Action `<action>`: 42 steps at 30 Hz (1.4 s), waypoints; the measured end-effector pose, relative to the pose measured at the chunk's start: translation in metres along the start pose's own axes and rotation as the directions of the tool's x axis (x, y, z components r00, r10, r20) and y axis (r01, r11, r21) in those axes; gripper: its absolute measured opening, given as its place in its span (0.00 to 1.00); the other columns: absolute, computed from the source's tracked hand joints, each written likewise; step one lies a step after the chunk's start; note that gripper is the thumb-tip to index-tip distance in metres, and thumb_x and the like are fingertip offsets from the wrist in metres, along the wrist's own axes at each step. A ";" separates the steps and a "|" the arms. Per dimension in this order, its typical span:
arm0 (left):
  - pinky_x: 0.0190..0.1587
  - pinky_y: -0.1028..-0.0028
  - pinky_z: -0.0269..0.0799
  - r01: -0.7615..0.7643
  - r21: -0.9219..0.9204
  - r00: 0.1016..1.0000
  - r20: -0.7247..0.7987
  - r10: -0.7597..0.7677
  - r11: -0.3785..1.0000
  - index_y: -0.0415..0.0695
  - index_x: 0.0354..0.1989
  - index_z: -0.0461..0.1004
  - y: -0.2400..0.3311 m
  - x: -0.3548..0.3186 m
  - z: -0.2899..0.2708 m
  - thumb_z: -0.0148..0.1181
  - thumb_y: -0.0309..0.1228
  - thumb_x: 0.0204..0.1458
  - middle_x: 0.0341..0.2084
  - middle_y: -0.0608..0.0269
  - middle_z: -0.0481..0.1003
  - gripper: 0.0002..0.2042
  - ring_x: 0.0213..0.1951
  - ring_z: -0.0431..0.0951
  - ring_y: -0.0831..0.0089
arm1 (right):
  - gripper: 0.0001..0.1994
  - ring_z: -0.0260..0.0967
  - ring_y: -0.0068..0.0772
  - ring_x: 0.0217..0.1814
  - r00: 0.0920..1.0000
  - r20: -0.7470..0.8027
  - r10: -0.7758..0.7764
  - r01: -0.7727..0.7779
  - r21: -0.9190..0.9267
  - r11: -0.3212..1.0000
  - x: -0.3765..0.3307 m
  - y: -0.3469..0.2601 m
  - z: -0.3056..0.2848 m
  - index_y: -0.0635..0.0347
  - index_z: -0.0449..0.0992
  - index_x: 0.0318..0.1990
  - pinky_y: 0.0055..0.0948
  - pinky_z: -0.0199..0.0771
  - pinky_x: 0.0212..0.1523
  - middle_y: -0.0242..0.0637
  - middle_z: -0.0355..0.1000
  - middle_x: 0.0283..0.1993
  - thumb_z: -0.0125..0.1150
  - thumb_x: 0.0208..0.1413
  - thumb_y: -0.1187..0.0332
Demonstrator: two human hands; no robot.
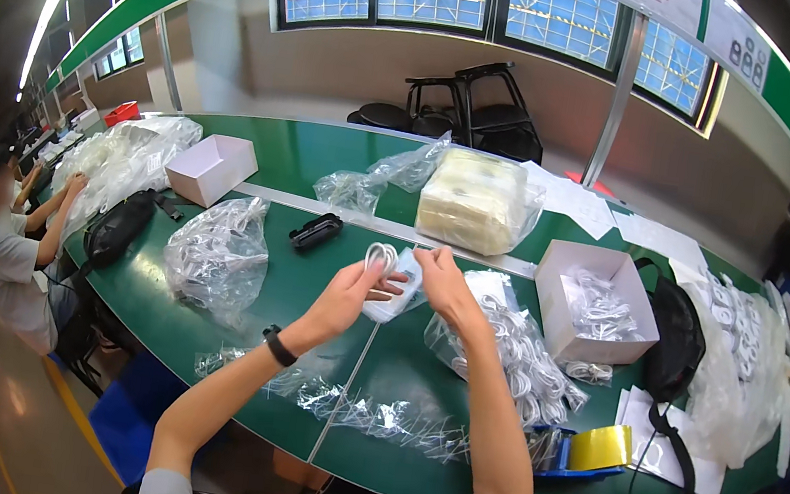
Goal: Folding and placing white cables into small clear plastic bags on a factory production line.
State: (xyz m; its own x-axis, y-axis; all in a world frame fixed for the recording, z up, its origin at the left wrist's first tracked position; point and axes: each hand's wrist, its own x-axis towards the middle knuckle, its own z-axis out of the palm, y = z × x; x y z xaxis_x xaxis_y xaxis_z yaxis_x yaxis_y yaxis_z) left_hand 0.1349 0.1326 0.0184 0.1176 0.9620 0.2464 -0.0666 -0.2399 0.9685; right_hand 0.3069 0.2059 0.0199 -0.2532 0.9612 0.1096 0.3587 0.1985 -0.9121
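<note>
My left hand, with a dark band at its wrist, is closed around a coiled white cable over the middle of the table. Its fingertips reach across a small, flat clear plastic bag. The upper right edge of that bag is pinched in the fingers of my right hand. The coil sits beside the bag's left edge. Right of my right forearm lies a big clear bag of white coiled cables. A similar bag of white cables rests to the left, and a black handheld object lies behind my left hand.
An open white box at the right holds bagged cables. A plastic-wrapped stack stands at the back. Clear wrapper scraps line the near edge beside a blue tape dispenser. Another person sits at the far left.
</note>
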 end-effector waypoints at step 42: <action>0.23 0.84 0.59 -0.189 0.115 0.846 -0.485 0.221 0.975 0.38 0.36 0.77 0.035 -0.024 0.012 0.63 0.27 0.54 0.21 0.74 0.72 0.06 0.22 0.66 0.89 | 0.11 0.71 0.24 0.27 0.894 0.042 -0.446 0.435 0.157 0.887 -0.058 -0.101 0.002 0.67 0.77 0.38 0.24 0.71 0.29 0.38 0.75 0.27 0.62 0.55 0.66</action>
State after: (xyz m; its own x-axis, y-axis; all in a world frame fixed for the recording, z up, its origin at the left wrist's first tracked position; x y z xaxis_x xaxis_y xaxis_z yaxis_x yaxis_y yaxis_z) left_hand 0.1419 0.0994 0.0464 -0.3958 0.8243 0.4047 0.0263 -0.4304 0.9023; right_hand 0.2835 0.1296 0.1048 -0.4244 0.7627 0.4880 0.0666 0.5637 -0.8233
